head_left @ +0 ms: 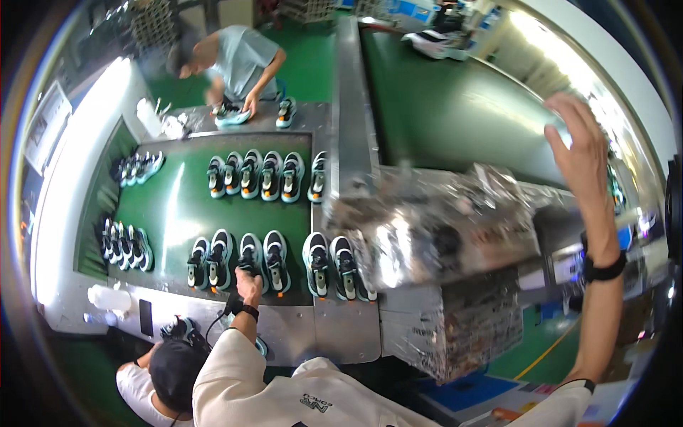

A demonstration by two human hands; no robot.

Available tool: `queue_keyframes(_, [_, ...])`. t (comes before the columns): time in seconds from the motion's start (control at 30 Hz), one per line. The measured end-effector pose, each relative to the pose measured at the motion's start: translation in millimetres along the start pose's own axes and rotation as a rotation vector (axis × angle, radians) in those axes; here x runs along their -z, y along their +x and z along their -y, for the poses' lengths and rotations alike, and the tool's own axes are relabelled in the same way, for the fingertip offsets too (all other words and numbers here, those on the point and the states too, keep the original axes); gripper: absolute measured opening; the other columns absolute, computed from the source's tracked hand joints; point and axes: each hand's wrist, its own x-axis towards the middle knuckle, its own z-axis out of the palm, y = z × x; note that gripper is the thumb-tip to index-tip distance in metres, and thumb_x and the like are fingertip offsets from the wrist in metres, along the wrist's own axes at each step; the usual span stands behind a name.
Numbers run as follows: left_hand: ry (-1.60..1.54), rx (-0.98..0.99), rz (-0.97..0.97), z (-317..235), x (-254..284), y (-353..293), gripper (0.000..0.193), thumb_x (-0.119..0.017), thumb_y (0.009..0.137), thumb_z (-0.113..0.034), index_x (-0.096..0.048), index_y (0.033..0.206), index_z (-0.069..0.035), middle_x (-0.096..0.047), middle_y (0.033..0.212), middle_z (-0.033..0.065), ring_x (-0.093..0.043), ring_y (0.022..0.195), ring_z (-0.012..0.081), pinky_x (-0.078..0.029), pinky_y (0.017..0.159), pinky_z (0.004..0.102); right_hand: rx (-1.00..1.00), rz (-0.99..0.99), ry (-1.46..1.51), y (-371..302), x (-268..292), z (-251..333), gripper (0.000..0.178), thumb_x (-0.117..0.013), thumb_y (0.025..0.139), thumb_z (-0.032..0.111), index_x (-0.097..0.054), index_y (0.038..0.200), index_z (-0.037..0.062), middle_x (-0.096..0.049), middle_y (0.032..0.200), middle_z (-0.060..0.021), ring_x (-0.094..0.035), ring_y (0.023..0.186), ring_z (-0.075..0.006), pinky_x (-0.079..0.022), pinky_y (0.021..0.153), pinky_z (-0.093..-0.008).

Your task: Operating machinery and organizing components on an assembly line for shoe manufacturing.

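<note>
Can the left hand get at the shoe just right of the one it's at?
Probably yes: that shoe stands close by the left hand, uncovered, with nothing visibly blocking its near end.

Shoe factory wkshp: green conveyor belt (pixel 142 203) w/ rows of sneakers (pixel 271 176), 2 co-workers (pixel 245 64) alongside.

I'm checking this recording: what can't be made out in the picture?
In the head view:
- Left hand: too small to tell how its fingers meet the shoe.
- Plastic wrap: blur and glare obscure what lies under it.
- Far worker's blurred hand: finger positions lost.
- Sole: the sleeve hides the rest.
</note>
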Motion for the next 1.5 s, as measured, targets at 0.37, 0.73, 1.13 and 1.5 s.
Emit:
queue_keyframes(0.37, [-0.146,-0.026,0.081,-6.6,5.8,22.9,0.075,-0.071,0.067,-0.015,-0.039,0.135,-0.013,-0.058,0.119,0.0215,-0.059,0.107,0.0392,-0.047,0.09,0.0435,0.245,0.36,-0.361,183.8,-252.3,-96.0,0.093,-0.054,0.062,-0.016,-0.034,0.145,0.0197,-0.038,0.148,-0.0045,-0.026,0.142,-0.0268,-0.017,0.115,-0.0508])
queue_keyframes(0.73, [-0.171,-0.191,0.128,-30.8,-39.9,-9.4,0.074,-0.071,0.068,-0.016,-0.04,0.135,-0.007,-0.055,0.125,0.0222,-0.056,0.11,0.0401,-0.047,0.093,0.0426,0.334,0.412,-0.297,196.7,-268.7,-141.9,0.066,-0.07,0.064,-0.005,-0.049,0.125,0.0066,-0.053,0.12,-0.0167,-0.05,0.112,-0.0382,-0.038,0.092,-0.0466])
queue_keyframes(1.13, [-0.545,-0.527,0.542,-102.3,27.2,-113.8,0.039,-0.065,0.079,-0.002,-0.057,0.117,0.004,-0.061,0.112,0.0126,-0.058,0.1,0.022,-0.047,0.087,0.033,-0.129,-0.068,-0.359,50.8,-30.8,-72.4,0.041,-0.072,0.069,0.014,-0.059,0.105,-0.0008,-0.062,0.094,-0.0166,-0.058,0.08,-0.0314,-0.047,0.07,-0.0384])
queue_keyframes(1.5, [-1.3,-0.816,1.972,-314.8,93.0,-422.0,0.106,-0.082,0.068,-0.049,-0.028,0.144,0.003,-0.037,0.144,0.0177,-0.039,0.133,0.0281,-0.029,0.11,0.0433,-1.096,-0.175,0.401,-247.8,265.0,150.9,0.051,-0.078,0.062,0.022,-0.059,0.101,-0.0033,-0.065,0.092,-0.0136,-0.063,0.084,-0.022,-0.049,0.077,-0.0349])
